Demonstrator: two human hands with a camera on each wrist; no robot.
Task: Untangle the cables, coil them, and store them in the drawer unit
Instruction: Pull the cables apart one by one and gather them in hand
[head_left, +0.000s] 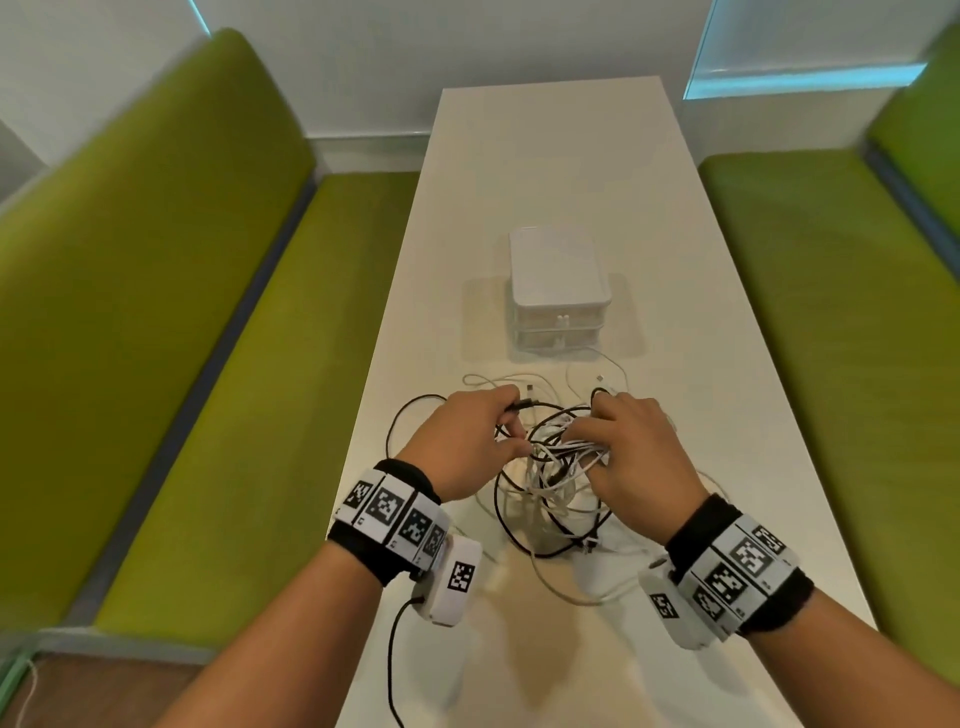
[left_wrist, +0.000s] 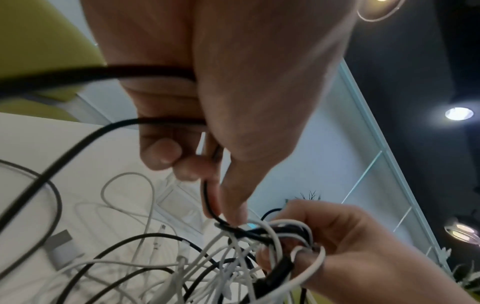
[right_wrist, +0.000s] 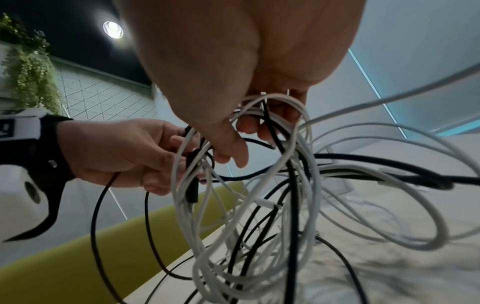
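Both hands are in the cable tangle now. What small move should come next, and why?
Probably the left hand should draw its thin black cable sideways out of the bunch of white and black cables that the right hand holds: the two are still interlaced.

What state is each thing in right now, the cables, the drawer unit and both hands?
Cables: black and white, still tangled, none coiled, partly lifted off the table.
Drawer unit: on the table beyond the cables, both drawers closed.
Left hand: pinching a black cable.
Right hand: gripping the tangled bunch.
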